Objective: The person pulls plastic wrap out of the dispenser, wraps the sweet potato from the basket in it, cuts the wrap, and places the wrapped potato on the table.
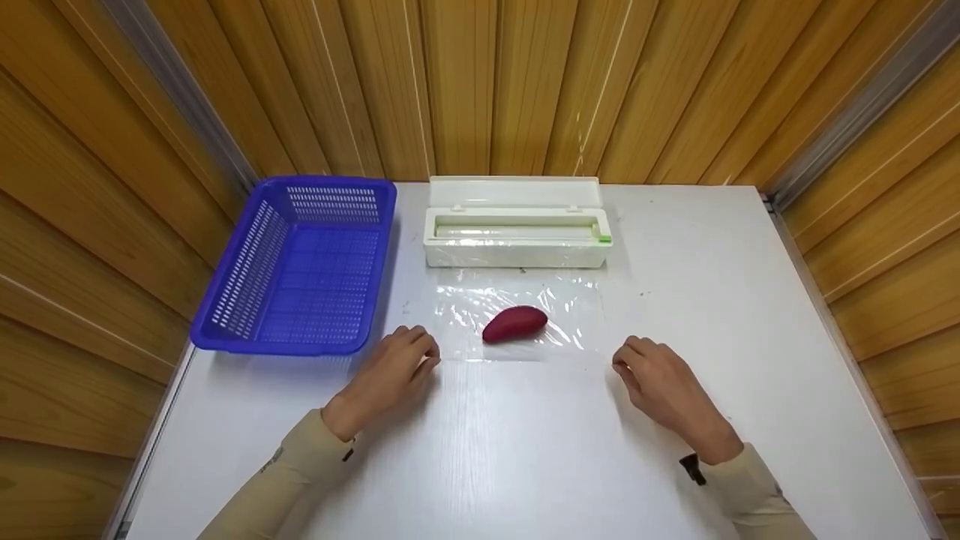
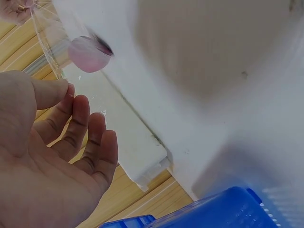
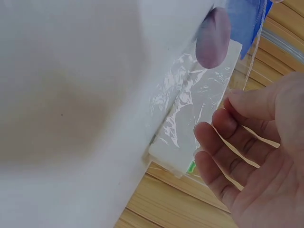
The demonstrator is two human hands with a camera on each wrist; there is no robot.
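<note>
A dark red sweet potato (image 1: 515, 325) lies within the area of a sheet of clear plastic wrap (image 1: 574, 322) in the head view; both wrist views show it hazily through the film. My left hand (image 1: 394, 367) pinches the near left corner of the sheet between thumb and index finger. At the near right corner, my right hand (image 1: 664, 382) pinches the film the same way, its other fingers loosely bent. The sheet runs back to a white wrap dispenser box (image 1: 517, 255), whose lid (image 1: 514, 193) stands up, with the roll (image 1: 514, 232) inside.
Left of the dispenser, a blue plastic basket (image 1: 292, 351) stands close to my left hand. Wood-patterned walls (image 1: 457, 90) enclose the white table (image 1: 517, 457) at the back and both sides. The green piece (image 1: 604, 239) sits at the dispenser's right end.
</note>
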